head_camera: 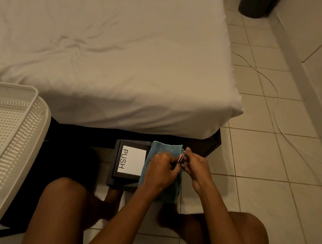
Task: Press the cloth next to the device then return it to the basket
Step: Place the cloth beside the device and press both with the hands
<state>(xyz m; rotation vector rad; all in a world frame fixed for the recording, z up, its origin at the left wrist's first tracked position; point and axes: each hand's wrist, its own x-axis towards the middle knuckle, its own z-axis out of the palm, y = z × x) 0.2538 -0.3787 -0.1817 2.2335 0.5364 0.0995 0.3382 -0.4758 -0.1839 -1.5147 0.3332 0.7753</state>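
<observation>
A blue-green cloth [163, 150] lies draped over the right part of a dark device [118, 157] on the floor, which carries a white label reading PUSH. My left hand [161, 170] rests on the cloth with its fingers pinching the right edge. My right hand [195, 167] meets it there and pinches the same edge, where a small pink tag [181, 157] shows. The white perforated basket [1, 131] stands at the left, raised above the floor.
A bed with a white sheet [113, 54] fills the space behind the device. My bare knees and feet flank the device. A white cable [277, 100] runs over the tiled floor at the right. A dark bin [253, 3] stands at the far right.
</observation>
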